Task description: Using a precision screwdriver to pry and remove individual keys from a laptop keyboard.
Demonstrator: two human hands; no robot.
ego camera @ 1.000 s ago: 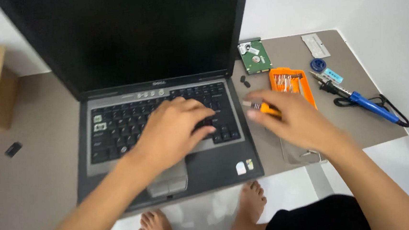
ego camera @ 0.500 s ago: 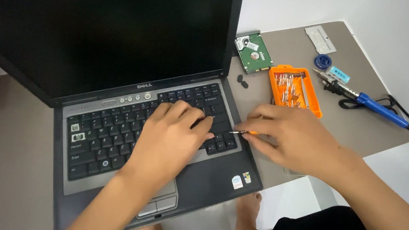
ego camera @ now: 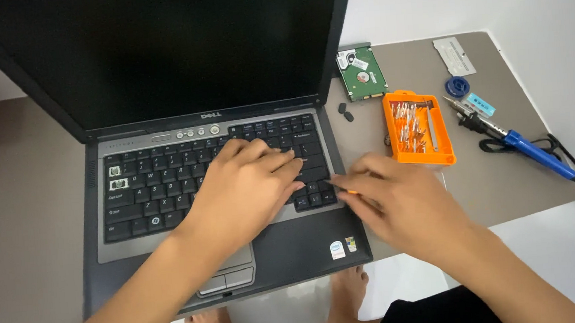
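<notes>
From the head camera I saw my left hand (ego camera: 248,184) lying flat, fingers spread, on the right part of the laptop (ego camera: 168,190) keyboard, gripping nothing. My right hand (ego camera: 405,204) was clamped on a small screwdriver (ego camera: 340,188), its tip touching the keyboard's lower right corner. The laptop stood open near the bench's (ego camera: 505,180) front edge. Toward the right edge lay an orange bit case (ego camera: 419,129) and a blue soldering iron (ego camera: 522,145); a bare hard drive (ego camera: 361,74) sat by the back edge.
</notes>
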